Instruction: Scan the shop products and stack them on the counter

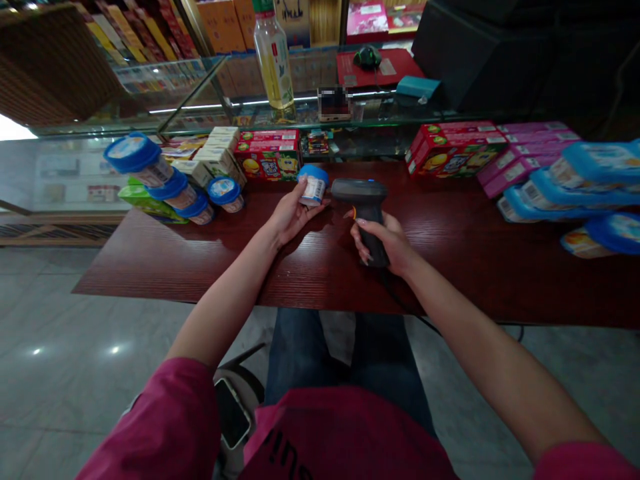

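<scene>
Head view, from the left: a pile of cups with blue lids lies on its side at the far left of the dark red table, on top of a green packet. Just beside it are pale boxes and a red box. Behind these, a clear bottle stands on a glass counter. Near the table's middle, the left hand is palm up, its fingers curled around a cup with a blue lid. It holds the cup just above the table, tipped on its side, with the barcode label facing the scanner. The head of the scanner is just beside the cup, nearly touching it. The right hand has its fingers clamped around the scanner's handle, and a cord drops off the table's near edge. Further right, red boxes are stacked, then pink boxes. At the far right lie flat tubs with blue lids, overlapping one another. A phone rests by the person's lap.
</scene>
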`<state>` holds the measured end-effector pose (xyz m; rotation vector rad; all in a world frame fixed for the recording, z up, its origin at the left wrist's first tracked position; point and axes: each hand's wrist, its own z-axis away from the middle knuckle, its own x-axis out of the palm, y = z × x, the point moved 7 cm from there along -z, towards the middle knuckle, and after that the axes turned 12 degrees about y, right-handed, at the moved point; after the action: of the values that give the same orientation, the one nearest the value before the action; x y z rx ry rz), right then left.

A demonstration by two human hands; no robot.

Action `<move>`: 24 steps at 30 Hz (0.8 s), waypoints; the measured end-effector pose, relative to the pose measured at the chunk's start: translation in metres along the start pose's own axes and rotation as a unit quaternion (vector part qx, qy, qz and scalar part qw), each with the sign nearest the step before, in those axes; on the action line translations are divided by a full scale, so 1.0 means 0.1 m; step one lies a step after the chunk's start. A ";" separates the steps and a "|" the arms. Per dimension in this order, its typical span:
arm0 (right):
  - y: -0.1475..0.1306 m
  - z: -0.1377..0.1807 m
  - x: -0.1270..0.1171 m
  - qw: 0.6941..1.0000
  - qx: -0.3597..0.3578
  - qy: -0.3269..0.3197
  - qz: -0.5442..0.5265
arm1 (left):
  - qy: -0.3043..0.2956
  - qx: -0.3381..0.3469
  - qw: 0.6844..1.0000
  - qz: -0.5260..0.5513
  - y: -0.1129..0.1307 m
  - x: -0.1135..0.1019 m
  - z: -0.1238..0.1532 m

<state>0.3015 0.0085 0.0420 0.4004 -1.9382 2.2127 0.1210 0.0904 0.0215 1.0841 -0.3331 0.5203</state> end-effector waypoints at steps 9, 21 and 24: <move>0.03 0.00 0.01 1.000 0.007 -0.014 -0.003 | -0.009 0.015 1.000 -0.001 0.01 0.01 0.00; 0.00 -0.08 -0.11 0.999 0.027 0.038 -0.026 | -0.006 0.351 0.927 -0.135 0.50 -0.24 0.06; 0.02 -0.10 -0.11 0.998 0.039 0.041 -0.029 | 0.047 0.492 0.845 -0.206 0.90 -0.49 0.31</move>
<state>0.3107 0.0182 0.0354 0.3657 -1.7821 2.2362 0.0306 0.0836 0.0780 2.0574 0.3172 0.3378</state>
